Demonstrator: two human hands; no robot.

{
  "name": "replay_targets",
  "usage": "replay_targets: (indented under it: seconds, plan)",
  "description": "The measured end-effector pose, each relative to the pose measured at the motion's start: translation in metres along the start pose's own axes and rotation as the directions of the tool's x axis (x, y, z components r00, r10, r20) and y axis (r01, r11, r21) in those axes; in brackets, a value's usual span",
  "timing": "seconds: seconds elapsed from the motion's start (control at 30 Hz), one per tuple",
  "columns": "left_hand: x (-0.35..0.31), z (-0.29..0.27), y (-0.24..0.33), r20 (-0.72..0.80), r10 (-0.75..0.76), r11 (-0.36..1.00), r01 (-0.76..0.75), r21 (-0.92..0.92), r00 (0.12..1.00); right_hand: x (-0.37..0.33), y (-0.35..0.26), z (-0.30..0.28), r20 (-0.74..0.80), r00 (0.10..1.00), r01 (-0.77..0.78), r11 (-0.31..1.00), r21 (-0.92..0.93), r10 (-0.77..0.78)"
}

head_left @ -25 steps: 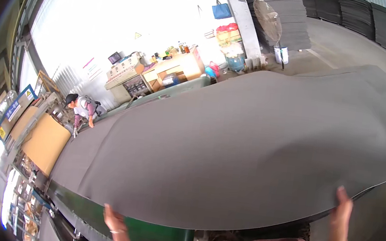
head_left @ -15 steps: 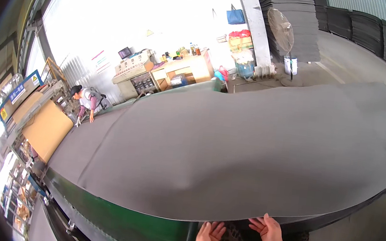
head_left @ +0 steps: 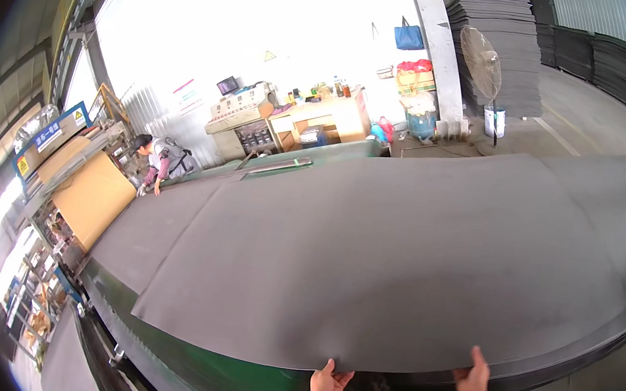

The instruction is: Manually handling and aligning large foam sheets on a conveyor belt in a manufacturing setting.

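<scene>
A large, thin, dark grey sheet point(head_left: 400, 253) lies across a long green-topped table, its near edge in front of me. My left hand point(head_left: 329, 383) pinches that edge, thumb on top and fingers bent at the rim. Farther right, my right hand point(head_left: 473, 383) also has hold of the edge. Its thumb points up over the sheet, and its other fingers are partly hidden. At the left, another dark grey sheet point(head_left: 156, 235) extends toward a machine with a tan panel point(head_left: 93, 200).
A co-worker point(head_left: 165, 162) leans over the table's far left end. Behind the table stand a wooden desk point(head_left: 338, 116), a control console point(head_left: 241, 112) and a fan point(head_left: 481, 64). Stacked grey sheets point(head_left: 498, 54) stand at the back right. A dark rail point(head_left: 558, 366) borders the table's near right side.
Both hands were open with fingers spread at the near edge; now they grip it. My right hand has moved right. The sheet has shifted, uncovering a strip of the table's far side.
</scene>
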State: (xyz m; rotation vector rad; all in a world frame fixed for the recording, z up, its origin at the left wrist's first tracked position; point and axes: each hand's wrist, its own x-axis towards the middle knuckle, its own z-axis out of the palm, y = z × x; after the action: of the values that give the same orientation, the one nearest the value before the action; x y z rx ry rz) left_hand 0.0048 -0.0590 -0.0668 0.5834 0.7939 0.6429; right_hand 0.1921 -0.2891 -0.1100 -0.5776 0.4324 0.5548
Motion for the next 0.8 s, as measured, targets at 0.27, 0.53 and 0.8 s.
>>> replay_targets:
  seconds: [0.27,0.53,0.8]
  plan:
    - [0.02,-0.011,0.03,-0.077,0.053,0.999,-0.051,0.019,0.996,-0.022,-0.036,0.032,0.058,0.967,0.255,0.935,-0.248,-0.249]
    - [0.069,-0.055,0.085,-0.203,0.145,0.989,-0.14,0.039,0.968,-0.018,-0.125,0.019,-0.101,0.898,0.426,0.904,-0.035,-0.428]
    - [0.041,-0.078,0.078,-0.038,0.283,0.953,-0.285,-0.098,0.958,-0.019,-0.054,0.043,0.012,0.958,0.267,0.873,-0.407,-0.287]
